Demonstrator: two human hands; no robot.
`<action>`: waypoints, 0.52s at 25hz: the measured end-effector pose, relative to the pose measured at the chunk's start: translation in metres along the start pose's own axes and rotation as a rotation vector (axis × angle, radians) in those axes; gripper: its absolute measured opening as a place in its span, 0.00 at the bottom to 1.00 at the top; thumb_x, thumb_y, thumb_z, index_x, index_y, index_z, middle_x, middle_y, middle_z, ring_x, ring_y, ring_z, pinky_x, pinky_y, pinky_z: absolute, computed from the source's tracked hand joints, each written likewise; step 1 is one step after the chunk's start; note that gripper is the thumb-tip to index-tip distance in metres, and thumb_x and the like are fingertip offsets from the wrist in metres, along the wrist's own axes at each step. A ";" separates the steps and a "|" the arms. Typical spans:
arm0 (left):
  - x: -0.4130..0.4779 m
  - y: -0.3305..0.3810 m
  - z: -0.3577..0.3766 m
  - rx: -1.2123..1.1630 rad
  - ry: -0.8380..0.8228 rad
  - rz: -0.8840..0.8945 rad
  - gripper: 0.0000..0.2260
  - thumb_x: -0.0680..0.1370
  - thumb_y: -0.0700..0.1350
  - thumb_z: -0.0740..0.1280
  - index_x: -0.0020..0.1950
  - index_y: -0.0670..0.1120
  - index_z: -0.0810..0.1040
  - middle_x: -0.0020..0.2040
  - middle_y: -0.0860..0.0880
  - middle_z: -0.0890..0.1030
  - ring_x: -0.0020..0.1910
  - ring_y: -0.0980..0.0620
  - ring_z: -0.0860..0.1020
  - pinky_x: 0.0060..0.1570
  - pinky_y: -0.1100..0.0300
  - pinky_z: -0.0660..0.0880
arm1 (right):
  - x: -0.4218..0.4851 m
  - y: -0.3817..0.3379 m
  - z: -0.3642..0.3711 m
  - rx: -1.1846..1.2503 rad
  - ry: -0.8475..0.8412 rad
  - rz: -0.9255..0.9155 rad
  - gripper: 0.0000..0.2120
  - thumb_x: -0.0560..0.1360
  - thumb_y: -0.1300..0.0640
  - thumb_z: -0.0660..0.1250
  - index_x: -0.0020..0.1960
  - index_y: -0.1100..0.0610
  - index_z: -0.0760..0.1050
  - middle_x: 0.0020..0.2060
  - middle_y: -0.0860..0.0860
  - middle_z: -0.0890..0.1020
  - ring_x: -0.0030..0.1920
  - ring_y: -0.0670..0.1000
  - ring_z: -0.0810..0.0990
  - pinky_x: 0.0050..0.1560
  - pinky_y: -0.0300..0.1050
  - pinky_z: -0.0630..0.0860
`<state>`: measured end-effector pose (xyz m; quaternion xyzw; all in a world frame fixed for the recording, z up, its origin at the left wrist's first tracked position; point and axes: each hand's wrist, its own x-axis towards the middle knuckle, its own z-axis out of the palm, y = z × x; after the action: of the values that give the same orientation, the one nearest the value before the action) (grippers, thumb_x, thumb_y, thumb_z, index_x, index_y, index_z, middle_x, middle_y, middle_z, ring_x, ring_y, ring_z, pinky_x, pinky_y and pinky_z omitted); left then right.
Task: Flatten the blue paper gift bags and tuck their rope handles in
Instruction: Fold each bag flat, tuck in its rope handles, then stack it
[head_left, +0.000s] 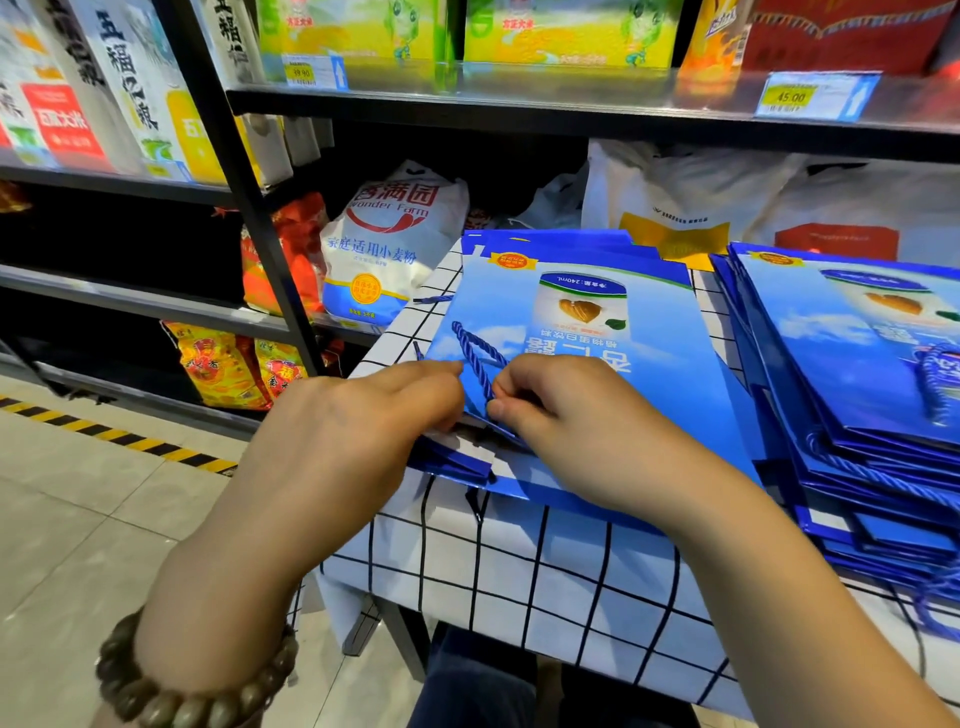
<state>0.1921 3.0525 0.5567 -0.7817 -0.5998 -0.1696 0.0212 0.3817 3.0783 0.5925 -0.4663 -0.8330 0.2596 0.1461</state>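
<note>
A flattened blue paper gift bag (649, 338) lies on top of a small pile on the checked tablecloth (545, 582), its opening toward me. Its blue rope handle (475, 351) loops out over the printed face. My right hand (561, 415) pinches the near end of that rope at the bag's mouth. My left hand (363, 410) rests flat at the bag's open edge, fingertips touching the mouth beside the rope. On the right sits a taller pile of flattened blue bags (857, 395), rope handles trailing from its near side.
Dark metal shelving (244, 197) with rice and flour sacks (384, 249) stands left and behind the table. White plastic bags (727, 192) lie behind the piles. The tiled floor (78, 519) with a yellow-black stripe is at the left. My knees are under the table edge.
</note>
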 end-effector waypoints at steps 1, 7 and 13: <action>-0.003 0.003 0.000 0.079 -0.020 0.039 0.09 0.72 0.37 0.60 0.37 0.49 0.74 0.61 0.47 0.79 0.44 0.46 0.81 0.35 0.51 0.78 | 0.000 0.001 -0.002 -0.005 -0.026 -0.004 0.12 0.78 0.53 0.58 0.36 0.50 0.67 0.32 0.45 0.71 0.36 0.45 0.69 0.38 0.41 0.67; -0.016 0.050 -0.017 -0.047 0.119 -0.097 0.13 0.67 0.51 0.57 0.37 0.56 0.82 0.57 0.47 0.81 0.31 0.46 0.81 0.26 0.57 0.75 | -0.009 0.009 -0.006 0.056 -0.115 -0.064 0.02 0.74 0.56 0.63 0.45 0.52 0.75 0.37 0.47 0.78 0.37 0.45 0.73 0.43 0.45 0.72; -0.008 0.070 0.004 0.230 0.134 -0.176 0.12 0.68 0.53 0.62 0.33 0.49 0.82 0.41 0.46 0.83 0.37 0.42 0.80 0.40 0.52 0.62 | -0.012 0.009 -0.005 0.016 0.021 -0.086 0.07 0.76 0.56 0.61 0.50 0.51 0.77 0.45 0.49 0.81 0.46 0.51 0.76 0.50 0.49 0.74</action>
<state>0.2575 3.0267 0.5631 -0.7056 -0.6785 -0.1529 0.1356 0.3967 3.0735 0.5918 -0.4316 -0.8486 0.2549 0.1693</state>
